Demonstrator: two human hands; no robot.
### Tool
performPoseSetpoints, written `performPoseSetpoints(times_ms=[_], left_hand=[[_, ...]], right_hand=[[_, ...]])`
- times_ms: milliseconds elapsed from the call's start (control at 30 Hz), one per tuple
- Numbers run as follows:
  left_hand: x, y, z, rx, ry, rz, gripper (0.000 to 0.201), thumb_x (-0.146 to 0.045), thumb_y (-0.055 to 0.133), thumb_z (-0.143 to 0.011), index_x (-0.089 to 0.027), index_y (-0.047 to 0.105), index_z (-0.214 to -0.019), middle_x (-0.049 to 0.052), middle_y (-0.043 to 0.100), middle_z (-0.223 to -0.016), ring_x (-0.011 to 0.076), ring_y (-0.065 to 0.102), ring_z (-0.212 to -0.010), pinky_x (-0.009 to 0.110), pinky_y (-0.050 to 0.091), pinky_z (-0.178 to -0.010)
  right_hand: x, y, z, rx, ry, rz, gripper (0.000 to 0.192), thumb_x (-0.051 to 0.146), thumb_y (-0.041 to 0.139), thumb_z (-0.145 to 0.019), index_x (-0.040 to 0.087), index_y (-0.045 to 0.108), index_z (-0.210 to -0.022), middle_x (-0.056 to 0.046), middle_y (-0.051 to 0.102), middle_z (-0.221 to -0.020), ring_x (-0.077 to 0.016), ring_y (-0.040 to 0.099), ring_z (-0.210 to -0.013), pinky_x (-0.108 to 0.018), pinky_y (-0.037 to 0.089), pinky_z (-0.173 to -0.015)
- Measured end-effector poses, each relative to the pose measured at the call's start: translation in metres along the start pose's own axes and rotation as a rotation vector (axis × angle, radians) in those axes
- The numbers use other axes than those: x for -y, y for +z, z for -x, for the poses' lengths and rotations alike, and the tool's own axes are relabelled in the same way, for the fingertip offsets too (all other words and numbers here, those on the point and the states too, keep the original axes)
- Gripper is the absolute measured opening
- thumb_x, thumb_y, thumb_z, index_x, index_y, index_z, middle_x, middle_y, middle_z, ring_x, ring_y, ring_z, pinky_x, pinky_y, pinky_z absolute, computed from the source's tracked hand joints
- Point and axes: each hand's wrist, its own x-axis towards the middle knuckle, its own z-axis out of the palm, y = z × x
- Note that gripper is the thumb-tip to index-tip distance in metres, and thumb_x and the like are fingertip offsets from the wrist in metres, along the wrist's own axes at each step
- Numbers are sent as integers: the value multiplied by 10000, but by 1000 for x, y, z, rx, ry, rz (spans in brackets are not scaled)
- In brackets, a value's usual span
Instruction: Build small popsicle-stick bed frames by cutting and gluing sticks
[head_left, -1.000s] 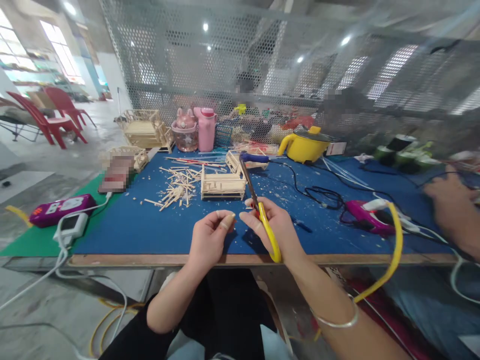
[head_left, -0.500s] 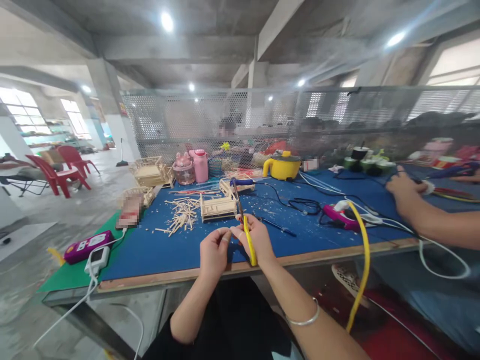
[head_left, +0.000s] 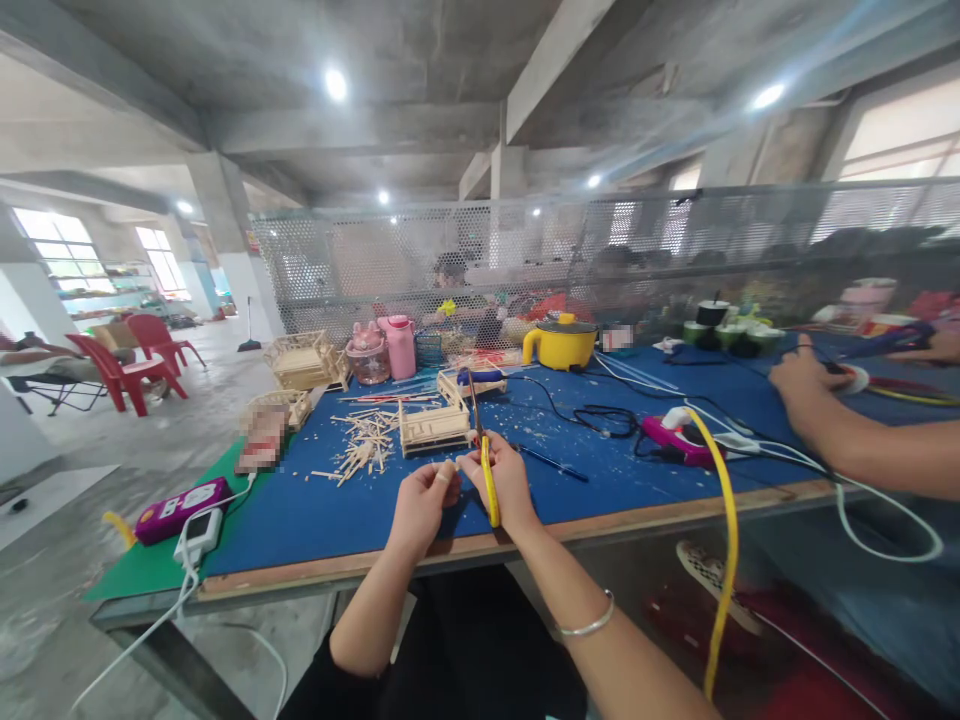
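Observation:
My left hand (head_left: 424, 503) is closed in a pinch over the table's front edge; whatever sits between its fingertips is too small to make out. Beside it, fingertips almost meeting, my right hand (head_left: 506, 482) is wrapped around a yellow-handled tool (head_left: 490, 492) with a long, thin dark end pointing away from me. Its exact kind is unclear. Just beyond the hands stands a small wooden stick-built model (head_left: 435, 428) like a bench or bed. Left of that lies a loose pile of short wooden sticks (head_left: 369, 440). Behind the model rests a blue-handled corded tool (head_left: 481, 377).
A blue pen (head_left: 553, 463) lies right of my hands. Farther back stand a yellow pot (head_left: 564, 345) and a pink bottle (head_left: 400, 348). Purple power strips (head_left: 679, 440) trail cables. More wooden models (head_left: 304, 362) stand at left. A co-worker's hand (head_left: 806, 385) works at right.
The view has tilted up a little. Both hands have shifted slightly left together, still pinched close to each other, and the yellow-handled tool stays in my right hand.

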Motion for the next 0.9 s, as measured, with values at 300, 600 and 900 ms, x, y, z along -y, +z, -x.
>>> performPoseSetpoints(times_ms=[300, 600, 900], left_hand=[[-5, 4, -2, 55, -33, -9, 454, -558, 705, -649, -106, 675, -680, 22, 615, -599, 88, 508, -529, 191, 389, -507], [-11, 1, -11, -55, 54, 137, 406, -486, 751, -637, -122, 656, -790, 11, 655, -712, 79, 570, -630, 198, 470, -651], [-28, 9, 7, -29, 103, 338, 363, -432, 779, -634, -135, 622, -772, -9, 641, -689, 79, 584, -627, 216, 499, -685]], right_hand=[[-10, 8, 6, -60, -58, -57, 417, 336, 649, -678, 174, 573, -1055, -28, 679, -754, -173, 643, -621, -265, 507, -572], [28, -13, 16, 89, -20, 5, 327, 512, 518, -821, 204, 518, -933, 28, 543, -648, -125, 498, -513, -253, 455, -516], [35, -37, 38, 284, -230, 478, 501, 437, 662, -744, 206, 493, -1156, -70, 618, -1040, -214, 592, -901, -341, 470, -793]])
